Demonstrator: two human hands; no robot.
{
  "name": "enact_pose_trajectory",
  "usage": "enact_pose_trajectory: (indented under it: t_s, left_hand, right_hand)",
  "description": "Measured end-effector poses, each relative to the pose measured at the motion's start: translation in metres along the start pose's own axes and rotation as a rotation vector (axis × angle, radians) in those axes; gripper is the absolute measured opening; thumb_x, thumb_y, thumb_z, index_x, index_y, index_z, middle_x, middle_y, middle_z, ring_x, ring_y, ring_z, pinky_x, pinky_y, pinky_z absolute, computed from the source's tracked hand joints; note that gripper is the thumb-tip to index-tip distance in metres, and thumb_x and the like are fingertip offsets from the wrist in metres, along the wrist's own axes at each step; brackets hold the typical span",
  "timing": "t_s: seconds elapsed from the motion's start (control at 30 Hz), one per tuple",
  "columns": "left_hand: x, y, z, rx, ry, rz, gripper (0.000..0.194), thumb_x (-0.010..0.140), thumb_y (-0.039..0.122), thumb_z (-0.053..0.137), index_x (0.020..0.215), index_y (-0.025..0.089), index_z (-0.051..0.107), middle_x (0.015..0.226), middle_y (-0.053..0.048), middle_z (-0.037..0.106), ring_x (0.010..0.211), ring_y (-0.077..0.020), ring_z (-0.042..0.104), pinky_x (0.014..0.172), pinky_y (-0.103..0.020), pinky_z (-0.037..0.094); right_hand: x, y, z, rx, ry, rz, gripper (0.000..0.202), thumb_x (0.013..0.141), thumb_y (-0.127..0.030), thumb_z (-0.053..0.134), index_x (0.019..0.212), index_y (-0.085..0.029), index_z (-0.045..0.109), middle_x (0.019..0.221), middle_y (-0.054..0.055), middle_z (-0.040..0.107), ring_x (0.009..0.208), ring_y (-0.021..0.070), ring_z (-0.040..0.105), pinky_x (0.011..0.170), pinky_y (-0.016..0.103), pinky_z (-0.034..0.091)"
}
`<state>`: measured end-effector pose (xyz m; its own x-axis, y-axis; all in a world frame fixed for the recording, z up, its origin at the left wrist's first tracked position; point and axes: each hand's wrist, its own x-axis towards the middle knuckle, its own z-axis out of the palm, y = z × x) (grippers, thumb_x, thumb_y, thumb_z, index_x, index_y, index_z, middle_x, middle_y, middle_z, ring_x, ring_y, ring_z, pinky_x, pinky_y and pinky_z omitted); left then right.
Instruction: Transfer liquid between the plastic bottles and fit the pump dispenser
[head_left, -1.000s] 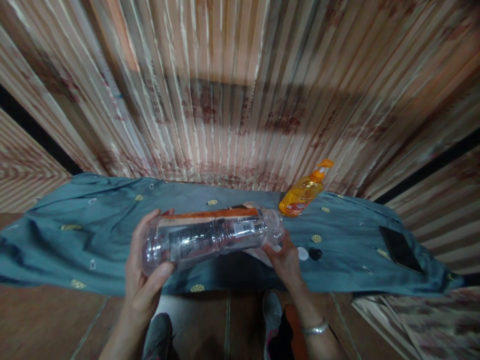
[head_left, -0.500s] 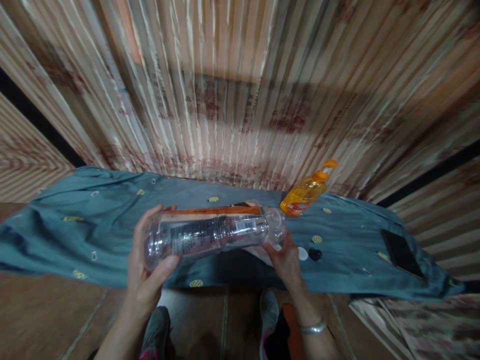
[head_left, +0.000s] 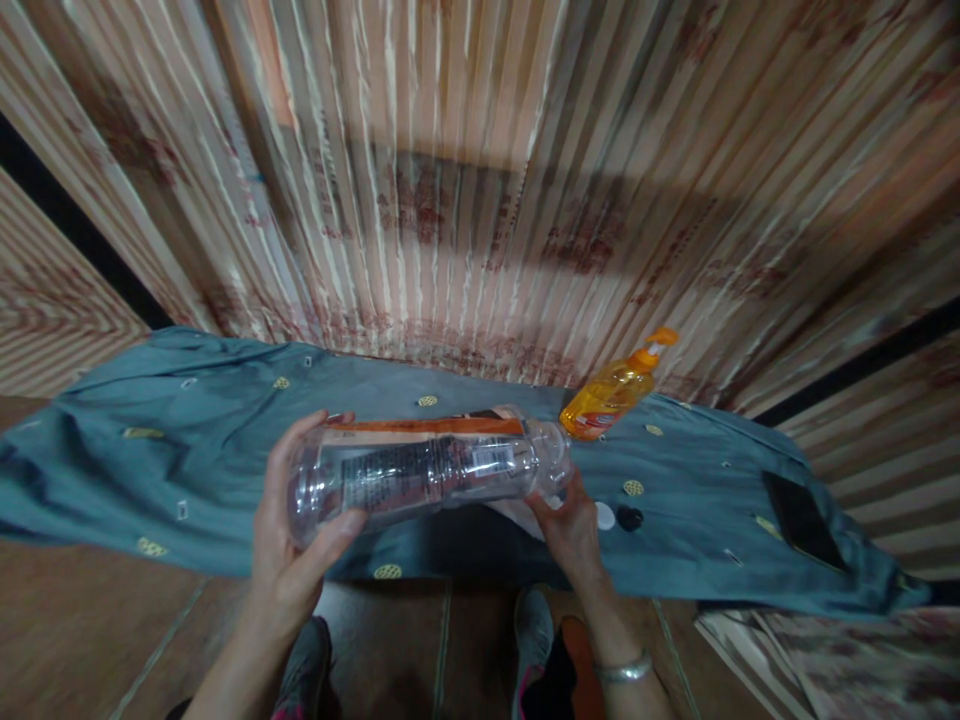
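Observation:
A clear plastic bottle (head_left: 427,470) with an orange-edged printed label lies sideways across both hands above the cloth-covered table. My left hand (head_left: 300,520) wraps its base end, thumb in front and fingers behind. At the neck end, my right hand (head_left: 568,515) grips from below, with a silver bangle on that wrist; some of its fingers are hidden behind the bottle. Beyond the neck stands an orange pump bottle (head_left: 606,398) of yellow liquid. A white round disc (head_left: 605,516) and a small black piece (head_left: 629,518) lie just right of my right hand. Something pale lies partly hidden under the bottle.
A blue-green patterned cloth (head_left: 210,450) covers the long narrow table. Near its right end rests a black phone-like slab (head_left: 802,520). Striped curtains (head_left: 465,250) hang close behind, with dark bars at both sides. My shoes (head_left: 534,630) are on the tiled floor below.
Almost nothing differs. The view has shifted slightly, and both hands still hold the bottle in the same position.

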<state>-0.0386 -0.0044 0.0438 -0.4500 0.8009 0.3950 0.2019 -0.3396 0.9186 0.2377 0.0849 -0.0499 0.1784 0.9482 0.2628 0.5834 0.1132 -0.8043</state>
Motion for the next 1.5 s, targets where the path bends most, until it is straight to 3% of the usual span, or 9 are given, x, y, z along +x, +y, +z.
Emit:
enact_pose_trajectory:
  t_s: [0.3, 0.5, 0.77, 1.07, 1.5]
  left_hand:
    - [-0.001, 0.011, 0.008, -0.063, 0.054, -0.054, 0.083, 0.066, 0.049, 0.084, 0.14, 0.026, 0.054, 0.14, -0.01, 0.063, 0.127, -0.0328, 0.058, 0.105, -0.044, 0.045]
    - [0.0, 0.002, 0.003, -0.091, 0.042, -0.024, 0.081, 0.066, 0.043, 0.085, 0.139, 0.027, 0.055, 0.139, -0.008, 0.064, 0.124, -0.0306, 0.059, 0.101, -0.039, 0.048]
    - [0.002, -0.013, -0.008, 0.001, 0.007, 0.036, 0.083, 0.066, 0.049, 0.081, 0.142, 0.029, 0.054, 0.135, -0.008, 0.065, 0.119, -0.0315, 0.063, 0.092, -0.04, 0.054]
    - [0.004, -0.015, -0.008, 0.013, 0.004, 0.065, 0.081, 0.067, 0.046, 0.081, 0.142, 0.031, 0.055, 0.128, -0.005, 0.066, 0.108, -0.0261, 0.065, 0.086, -0.033, 0.053]
    - [0.003, -0.012, -0.008, 0.061, 0.015, 0.085, 0.078, 0.07, 0.05, 0.077, 0.142, 0.03, 0.055, 0.129, -0.006, 0.065, 0.11, -0.0285, 0.065, 0.086, -0.036, 0.055]
  right_hand:
    - [-0.001, 0.0, 0.0, 0.006, -0.011, -0.01, 0.066, 0.079, -0.06, 0.067, 0.127, -0.015, 0.061, 0.107, 0.017, 0.079, 0.095, 0.0344, 0.077, 0.077, 0.043, 0.061]
    - [-0.001, -0.001, -0.001, 0.015, -0.018, -0.016, 0.065, 0.08, -0.061, 0.066, 0.127, -0.016, 0.062, 0.108, 0.017, 0.079, 0.096, 0.0341, 0.077, 0.078, 0.044, 0.061]
    - [-0.001, -0.003, -0.002, 0.044, -0.014, -0.007, 0.066, 0.079, -0.062, 0.067, 0.125, -0.015, 0.063, 0.109, 0.017, 0.079, 0.097, 0.0346, 0.076, 0.08, 0.045, 0.061]
    - [0.0, -0.002, -0.001, 0.037, 0.001, -0.024, 0.064, 0.079, -0.061, 0.067, 0.125, -0.016, 0.063, 0.109, 0.016, 0.079, 0.098, 0.0339, 0.076, 0.08, 0.044, 0.061]
    - [0.0, 0.0, -0.001, 0.034, 0.006, -0.029, 0.06, 0.079, -0.055, 0.067, 0.125, -0.016, 0.063, 0.108, 0.016, 0.079, 0.097, 0.034, 0.076, 0.08, 0.044, 0.061]
